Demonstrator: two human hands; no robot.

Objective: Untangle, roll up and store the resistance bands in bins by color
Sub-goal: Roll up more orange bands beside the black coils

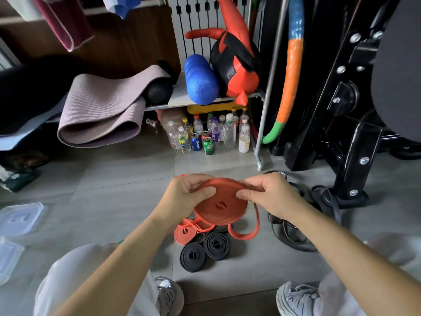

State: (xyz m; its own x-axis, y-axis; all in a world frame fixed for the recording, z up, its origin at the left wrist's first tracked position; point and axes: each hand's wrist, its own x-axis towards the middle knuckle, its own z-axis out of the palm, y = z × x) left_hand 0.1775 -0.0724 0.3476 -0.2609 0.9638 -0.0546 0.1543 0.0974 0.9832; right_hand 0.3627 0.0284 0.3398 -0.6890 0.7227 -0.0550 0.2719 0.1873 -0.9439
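Observation:
An orange-red resistance band [219,205] is wound into a flat coil and held above the floor. My left hand [184,197] grips its left rim, thumb on top. My right hand [271,196] pinches its right rim. The band's loose tail [249,233] hangs in a loop under the coil. On the tiles below lie another rolled orange band [185,233], two rolled black bands [216,245] [192,257], and a tangle of loose black bands [289,233] to the right.
Clear plastic bins and lids [21,218] sit on the floor at the far left. A metal shelf leg [259,142], bottles and cans [205,135] stand ahead. A black machine base [348,179] is at the right. My shoes [298,297] are near the bottom edge.

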